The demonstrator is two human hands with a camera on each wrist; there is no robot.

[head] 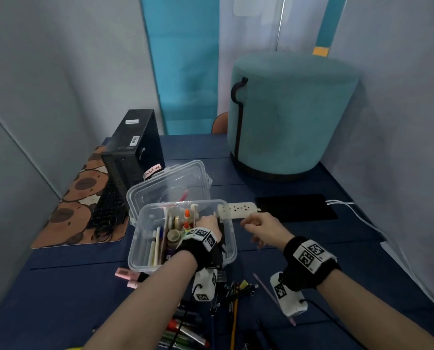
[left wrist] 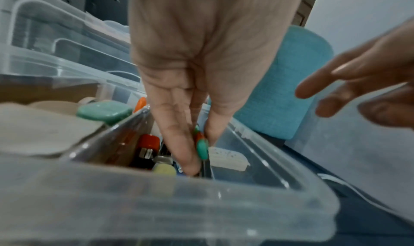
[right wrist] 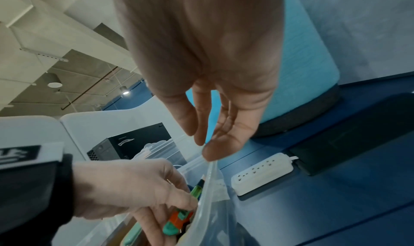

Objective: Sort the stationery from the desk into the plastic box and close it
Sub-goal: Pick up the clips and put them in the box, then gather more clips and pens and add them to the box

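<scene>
Teal pouffe [head: 290, 114] at far right of navy desk [head: 362, 294], top edge blurred; black computer tower [head: 135, 147] at far left, base hidden behind clear lid [head: 169, 184]; keyboard [head: 108, 210] on patterned mat [head: 72, 203], partly masked by the tower.

Clear plastic box [head: 145, 258] mid-desk, open, lid hinged back behind it; near wall fogged and blurred in left wrist view, contents only partly legible: tape rolls [head: 174, 234], orange-capped glue bottle [head: 187, 213], rulers and pens upright along the left side; right compartment mostly covered by the left hand [head: 207, 222].

White power strip [head: 237, 209] just beyond the box's right rim, touching black pad [head: 296, 207]; white cable [head: 357, 210] running off to the right.

Loose markers and pens [head: 185, 332] on the desk nearest the camera, lower ends cut off by frame edge; pink erasers [head: 126, 274] just left of the forearm, partly hidden.

Left hand reaching down inside the box, fingers [left wrist: 179, 143] pressed together and pinching a green-and-orange pen [left wrist: 201, 148] against the thumb; pen inside the right compartment, its lower end lost among other pens; exact type hard to confirm.

Right hand [head: 261, 229] hovering just right of the box rim, holding nothing; fingers [right wrist: 190, 118] loosely extended, slightly curled, fingertip near or touching the rim, contact not resolvable.
</scene>
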